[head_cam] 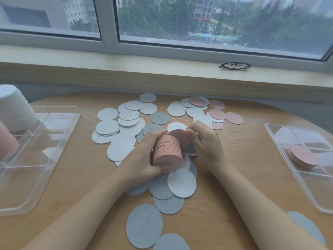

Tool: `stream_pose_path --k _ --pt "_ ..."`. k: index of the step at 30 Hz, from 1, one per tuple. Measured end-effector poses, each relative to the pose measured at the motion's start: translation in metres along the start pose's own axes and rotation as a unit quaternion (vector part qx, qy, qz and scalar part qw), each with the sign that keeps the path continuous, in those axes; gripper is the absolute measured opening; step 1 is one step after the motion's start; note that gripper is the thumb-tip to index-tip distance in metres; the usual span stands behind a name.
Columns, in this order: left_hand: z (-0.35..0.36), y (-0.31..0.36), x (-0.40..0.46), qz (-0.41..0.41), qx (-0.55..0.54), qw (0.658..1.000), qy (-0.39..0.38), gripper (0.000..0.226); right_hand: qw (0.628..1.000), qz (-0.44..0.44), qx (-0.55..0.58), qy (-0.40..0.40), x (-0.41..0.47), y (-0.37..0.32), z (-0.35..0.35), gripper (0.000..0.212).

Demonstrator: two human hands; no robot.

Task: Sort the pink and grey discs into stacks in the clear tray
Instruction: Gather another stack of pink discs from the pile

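A thick stack of pink discs [167,150] lies on its side at the table's middle, gripped by my left hand [144,156] from the left and below. My right hand [203,141] pinches the far pink disc at the stack's end. Many grey discs [126,123] lie scattered around and under my hands, and a few pink discs [218,114] lie at the back right. A clear tray [306,186] on the right holds a small pink stack [302,156]. Another clear tray [36,159] sits on the left with a white stack [14,109] and a pink stack [7,141].
The round wooden table [234,177] stands against a window ledge [162,73]. A pair of glasses [234,65] lies on the ledge at the right. More grey discs [144,226] lie near the table's front edge between my forearms.
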State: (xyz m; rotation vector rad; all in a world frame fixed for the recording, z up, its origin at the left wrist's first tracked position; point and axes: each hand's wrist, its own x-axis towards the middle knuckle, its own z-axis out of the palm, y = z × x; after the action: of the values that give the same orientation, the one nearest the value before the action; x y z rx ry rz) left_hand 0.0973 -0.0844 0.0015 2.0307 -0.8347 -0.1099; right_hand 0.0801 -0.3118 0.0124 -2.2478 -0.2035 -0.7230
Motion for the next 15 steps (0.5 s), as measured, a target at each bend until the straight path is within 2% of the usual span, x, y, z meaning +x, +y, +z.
stream_pose_path --k 3,8,11,15 --pt "0.001 0.0 0.0 -0.009 -0.013 1.0 0.001 0.092 1.0 0.028 -0.001 -0.005 0.0 0.009 -0.004 0.039" --pt "0.0 -0.003 0.0 -0.028 -0.026 0.999 0.005 0.087 0.998 0.061 -0.028 -0.016 0.001 0.023 -0.007 0.013" --pt "0.001 -0.004 0.001 -0.031 -0.026 0.999 0.0 0.088 0.997 0.029 -0.075 -0.014 0.001 0.025 -0.005 0.012" --pt "0.001 -0.003 0.001 -0.033 -0.034 0.999 -0.001 0.091 0.993 -0.06 -0.106 -0.005 -0.003 0.012 -0.007 0.018"
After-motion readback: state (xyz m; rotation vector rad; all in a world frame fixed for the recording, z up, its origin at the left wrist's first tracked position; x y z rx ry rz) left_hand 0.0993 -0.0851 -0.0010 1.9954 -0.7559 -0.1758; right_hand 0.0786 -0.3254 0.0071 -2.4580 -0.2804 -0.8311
